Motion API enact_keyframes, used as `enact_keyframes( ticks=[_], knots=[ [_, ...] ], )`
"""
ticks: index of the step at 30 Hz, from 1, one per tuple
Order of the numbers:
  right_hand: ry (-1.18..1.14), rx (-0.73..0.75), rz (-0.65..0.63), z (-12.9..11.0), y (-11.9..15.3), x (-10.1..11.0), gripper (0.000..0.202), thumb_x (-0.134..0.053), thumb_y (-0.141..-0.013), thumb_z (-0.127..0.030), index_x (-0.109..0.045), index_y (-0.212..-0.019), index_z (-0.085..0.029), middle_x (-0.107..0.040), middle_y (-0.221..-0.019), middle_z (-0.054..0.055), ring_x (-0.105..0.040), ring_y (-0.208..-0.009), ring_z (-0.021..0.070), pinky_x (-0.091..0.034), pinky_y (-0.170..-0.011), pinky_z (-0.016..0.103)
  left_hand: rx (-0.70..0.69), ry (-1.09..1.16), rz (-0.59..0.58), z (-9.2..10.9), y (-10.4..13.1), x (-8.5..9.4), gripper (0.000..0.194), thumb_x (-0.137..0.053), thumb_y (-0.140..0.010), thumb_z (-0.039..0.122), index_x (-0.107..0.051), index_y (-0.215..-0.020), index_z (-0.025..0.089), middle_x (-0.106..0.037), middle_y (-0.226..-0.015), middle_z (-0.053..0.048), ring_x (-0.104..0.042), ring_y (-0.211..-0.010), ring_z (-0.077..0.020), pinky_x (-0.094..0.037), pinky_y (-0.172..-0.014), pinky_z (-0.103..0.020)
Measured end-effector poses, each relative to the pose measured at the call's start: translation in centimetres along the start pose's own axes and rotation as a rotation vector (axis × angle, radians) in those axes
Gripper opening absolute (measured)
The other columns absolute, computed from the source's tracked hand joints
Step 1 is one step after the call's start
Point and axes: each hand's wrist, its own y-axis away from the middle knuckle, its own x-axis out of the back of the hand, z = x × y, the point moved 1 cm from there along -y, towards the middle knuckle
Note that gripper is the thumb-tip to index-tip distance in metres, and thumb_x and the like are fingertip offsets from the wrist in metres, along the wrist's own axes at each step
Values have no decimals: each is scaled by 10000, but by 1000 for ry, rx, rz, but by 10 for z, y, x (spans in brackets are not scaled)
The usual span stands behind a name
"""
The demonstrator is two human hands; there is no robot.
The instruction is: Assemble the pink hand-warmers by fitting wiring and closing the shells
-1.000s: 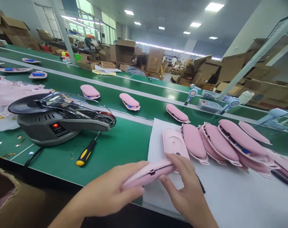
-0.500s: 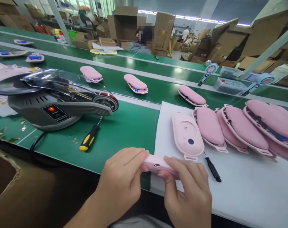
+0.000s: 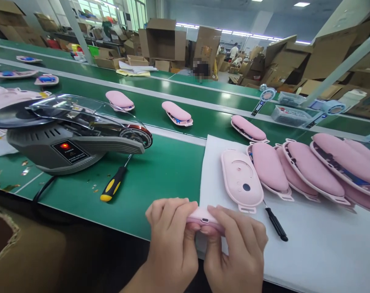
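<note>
Between both hands, above the bench's front edge, is a pink oval plastic case (image 3: 204, 215) with a small port slot facing me. My left hand (image 3: 174, 232) grips its left end, thumb below and fingers over the top. My right hand (image 3: 238, 236) pinches the right part the same way, its thumb beside the left one under the slot. Much of the case is hidden by the fingers. Just beyond lies a flat pink case (image 3: 242, 179) with a round recess and a dark dot. A black screwdriver (image 3: 275, 224) rests to the right of it on a white sheet (image 3: 313, 248).
Several pink cases with gaping seams (image 3: 270, 167) lean in a row at right. A grey tape dispenser (image 3: 81, 138) with a lit red switch stands left, beside a yellow-black screwdriver (image 3: 114, 183). More pink cases (image 3: 177, 113) lie along the green bench (image 3: 160, 171). Cardboard boxes (image 3: 162, 40) stand behind.
My left hand has shifted right along the case, bringing both thumbs close together under the port slot. A person across the bench has lowered their head. The view has tilted slightly.
</note>
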Motion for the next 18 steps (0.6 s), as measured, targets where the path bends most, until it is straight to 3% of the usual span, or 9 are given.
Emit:
enact_keyframes(
  ticks=[4,7,10,14,18],
  knots=[
    [-18,-97,10,-6,-11,-2,156,-489,-893,-95,-618,-961,-149,-638,-860,64,-498,-805,202,-343,-781,364,107,72,41,4,-8,-5,207,-443,-845,66,-588,-921,192,-635,-876,-17,-490,-856,-182,-335,-773,-359],
    [-62,-187,-56,-6,-24,-1,167,-487,-885,-95,-635,-899,-173,-640,-779,33,-472,-761,202,-334,-742,352,158,49,-11,4,-17,-4,182,-463,-863,98,-609,-882,206,-656,-824,-1,-486,-794,-190,-329,-718,-364],
    [-102,-154,-140,-3,-27,3,155,-497,-897,-126,-635,-946,-178,-646,-860,30,-497,-840,205,-336,-775,344,147,31,-84,2,-17,-1,173,-459,-900,152,-615,-946,210,-658,-875,-14,-492,-819,-201,-347,-723,-367],
    [-145,-96,-160,0,-20,9,185,-499,-921,-173,-593,-1077,-145,-616,-1017,56,-499,-980,194,-344,-893,311,81,1,-88,0,-3,2,256,-430,-921,134,-549,-1144,178,-589,-1080,-62,-465,-998,-204,-358,-860,-362],
    [-137,-64,-152,0,-15,12,257,-494,-927,-182,-544,-1166,-102,-577,-1100,84,-482,-1045,189,-342,-937,286,49,-31,-59,1,8,0,341,-415,-911,107,-479,-1245,134,-457,-1238,-113,-392,-1168,-225,-218,-1067,-405]
  ],
)
